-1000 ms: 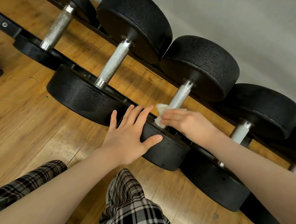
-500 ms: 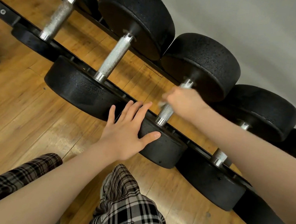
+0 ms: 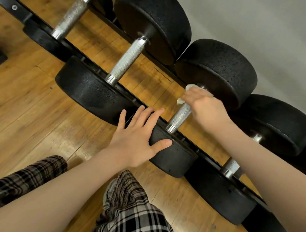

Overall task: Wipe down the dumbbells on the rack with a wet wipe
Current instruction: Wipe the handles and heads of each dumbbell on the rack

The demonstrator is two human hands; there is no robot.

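Dumbbell [image 3: 179, 118]: on the rack [image 3: 9, 4], near its front rail; heavy, rigid, knurled handle grippy.
Wet wipe [image 3: 189, 87]: soft, wrapped at handle's far end.
Right hand [image 3: 203, 106]: fingers curled, grasping wipe and handle.
Left hand [image 3: 136, 139]: fingers straight, bracing near head.

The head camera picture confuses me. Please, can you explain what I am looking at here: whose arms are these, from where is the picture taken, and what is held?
No machine here: these are a person's two bare arms. The camera sits on the person's head and looks forward and down, so you also see their plaid trousers and the wooden floor.

A black rack near the floor carries a row of black dumbbells with metal handles. The right hand is curled round the upper part of one dumbbell handle, with a white wet wipe wrapped between fingers and metal. That is the cleaning. The left hand holds nothing; it lies flat, fingers spread, on the near weight of the same dumbbell, probably to steady it.
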